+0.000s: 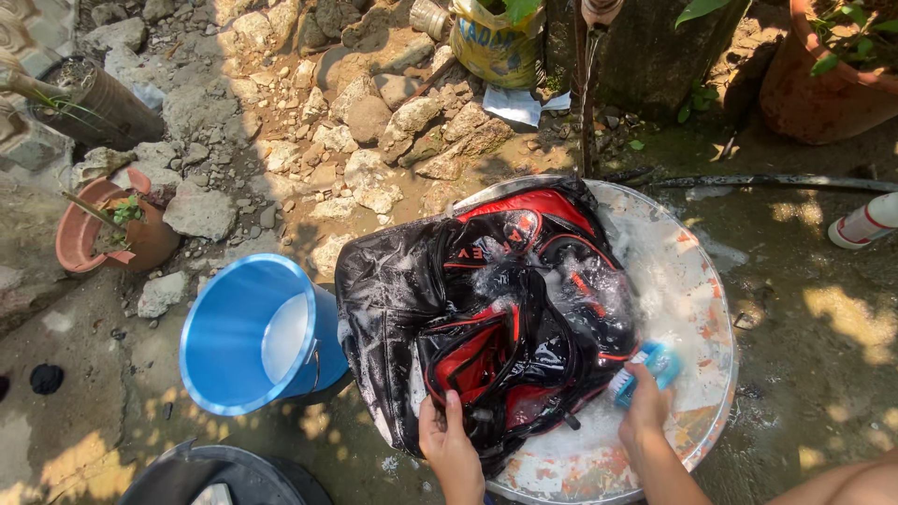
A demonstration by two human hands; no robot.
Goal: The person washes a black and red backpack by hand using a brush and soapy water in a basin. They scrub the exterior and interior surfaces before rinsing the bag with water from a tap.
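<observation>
Two hands | left hand (449, 440) grip pinching soapy black-red backpack (486, 309) | right hand (644, 411) grip clasping blue brush (650, 367) | yellow sack (496, 42) above

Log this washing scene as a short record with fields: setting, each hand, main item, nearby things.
setting: outdoor yard, rocky ground, sun and shade
main item: black and red backpack, soapy, lying in a wide round basin
left hand: grips the backpack's near edge
right hand: holds a blue scrub brush against the backpack
nearby: blue bucket left of the basin, tilted; clay pot with a small plant further left
</observation>
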